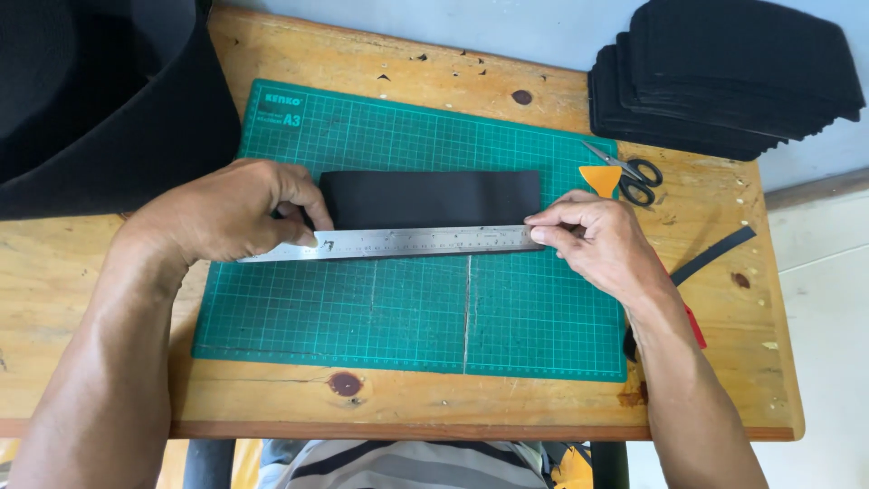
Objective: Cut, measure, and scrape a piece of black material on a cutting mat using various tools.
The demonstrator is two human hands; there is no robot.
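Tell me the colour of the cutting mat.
Green with a pale grid, cutting mat, head view.

Left hand (231,210) covers the left end of the black strip (430,198); the steel ruler (398,243) hides the strip's near edge. Right hand (602,240) covers the ruler's right end. Big black roll (100,100) cut off top left. A red-handled tool (694,326) is mostly hidden behind the right forearm, kind unclear.

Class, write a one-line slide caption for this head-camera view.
Both hands, left hand and right hand, press a steel ruler across black fabric strip on green cutting mat.
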